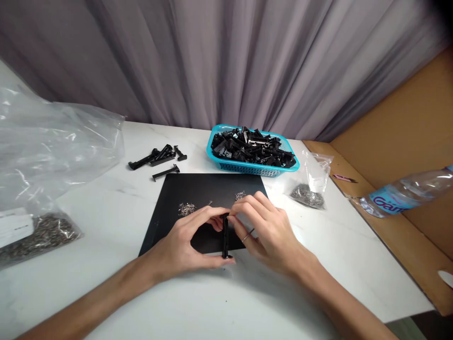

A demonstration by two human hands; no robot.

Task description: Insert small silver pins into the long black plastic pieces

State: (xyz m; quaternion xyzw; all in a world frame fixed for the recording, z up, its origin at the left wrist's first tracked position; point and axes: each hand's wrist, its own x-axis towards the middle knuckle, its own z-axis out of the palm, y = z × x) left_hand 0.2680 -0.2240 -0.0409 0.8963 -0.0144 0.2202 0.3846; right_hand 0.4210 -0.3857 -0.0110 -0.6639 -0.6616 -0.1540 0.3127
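Note:
My left hand (184, 243) grips a long black plastic part (225, 238) upright between thumb and fingers, over the near edge of a black mat (184, 193). My right hand (264, 231) pinches at the top of the same part, fingers pressed together; whatever small piece it may hold is hidden. Two little heaps of small metal springs (186, 208) lie on the mat just beyond my fingers.
A teal basket (226, 163) full of black plastic parts stands behind the mat. Several finished black parts (157, 158) lie at the back left. Clear plastic bags (42, 141) with metal pieces sit left; a small bag (311, 189) and a water bottle (403, 193) on a cardboard box sit right.

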